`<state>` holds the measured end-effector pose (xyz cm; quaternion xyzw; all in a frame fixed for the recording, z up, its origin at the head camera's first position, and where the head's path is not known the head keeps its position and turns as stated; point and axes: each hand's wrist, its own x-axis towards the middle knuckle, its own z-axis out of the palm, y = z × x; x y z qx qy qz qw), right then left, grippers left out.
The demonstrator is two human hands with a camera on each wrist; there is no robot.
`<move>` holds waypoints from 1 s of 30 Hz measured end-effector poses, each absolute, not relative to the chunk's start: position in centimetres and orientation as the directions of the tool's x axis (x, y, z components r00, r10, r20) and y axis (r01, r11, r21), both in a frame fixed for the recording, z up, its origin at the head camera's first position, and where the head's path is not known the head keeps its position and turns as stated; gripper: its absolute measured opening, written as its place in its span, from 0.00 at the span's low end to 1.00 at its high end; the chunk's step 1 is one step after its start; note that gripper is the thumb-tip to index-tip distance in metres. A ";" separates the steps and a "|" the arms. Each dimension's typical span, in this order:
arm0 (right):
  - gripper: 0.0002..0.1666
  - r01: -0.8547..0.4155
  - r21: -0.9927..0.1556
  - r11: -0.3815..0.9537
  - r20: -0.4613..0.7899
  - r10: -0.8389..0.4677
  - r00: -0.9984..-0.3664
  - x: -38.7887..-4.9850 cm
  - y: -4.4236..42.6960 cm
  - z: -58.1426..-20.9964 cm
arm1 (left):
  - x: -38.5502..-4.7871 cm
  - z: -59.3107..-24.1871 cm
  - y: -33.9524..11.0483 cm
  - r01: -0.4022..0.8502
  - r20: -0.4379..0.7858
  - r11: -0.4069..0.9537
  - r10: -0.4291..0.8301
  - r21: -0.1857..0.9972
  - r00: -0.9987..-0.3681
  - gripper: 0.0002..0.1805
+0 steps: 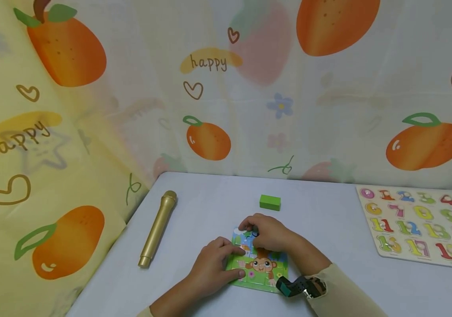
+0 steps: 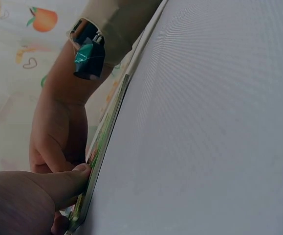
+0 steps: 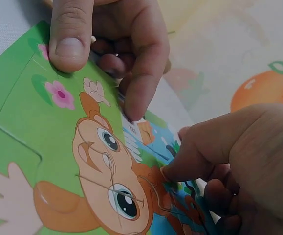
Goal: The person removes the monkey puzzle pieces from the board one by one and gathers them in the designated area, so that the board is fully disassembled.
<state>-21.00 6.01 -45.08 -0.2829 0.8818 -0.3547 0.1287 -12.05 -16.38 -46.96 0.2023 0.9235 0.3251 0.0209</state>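
A monkey jigsaw puzzle [image 1: 251, 281] in a flat green frame lies on the white table. My left hand [image 1: 211, 266] rests at its left side, thumb and index finger pressing the face; in the right wrist view, the left thumb [image 3: 70, 46] lies near a pink flower [image 3: 59, 94]. Over the upper part bends my right hand [image 1: 271, 233], its thumb and fingers curled about a puzzle piece [image 3: 186, 188] with dark markings. That piece is mostly hidden by the fingers, so whether it sits in the frame is unclear. The left wrist view shows the puzzle [image 2: 99, 147] edge-on.
Behind the puzzle lies a green block [image 1: 270, 202]. A gold microphone [image 1: 158, 229] lies on the left. On the right is a number board [image 1: 420, 224] with colourful numerals. A fruit-print curtain [image 1: 249, 110] hangs along the table's back and left edges.
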 end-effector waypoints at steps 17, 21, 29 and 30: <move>0.16 -0.332 -0.807 0.487 -0.038 -0.606 -0.795 -21.4 6.2 -45.2 | -12.0 -47.1 -16.4 0.368 0.110 0.710 0.383 0.600 -0.917 0.22; 0.14 -0.313 -0.812 0.492 -0.038 -0.580 -0.814 -21.4 6.1 -45.3 | -12.0 -47.1 -16.4 0.373 0.114 0.712 0.385 0.595 -0.916 0.22; 0.08 -0.247 -0.815 0.524 -0.075 -0.519 -0.852 -21.2 5.8 -45.0 | -12.1 -47.0 -16.4 0.373 0.108 0.714 0.388 0.593 -0.915 0.22; 0.07 -0.238 -0.822 0.517 -0.079 -0.518 -0.852 -21.2 5.8 -44.9 | -12.1 -47.0 -16.4 0.374 0.108 0.715 0.389 0.590 -0.915 0.22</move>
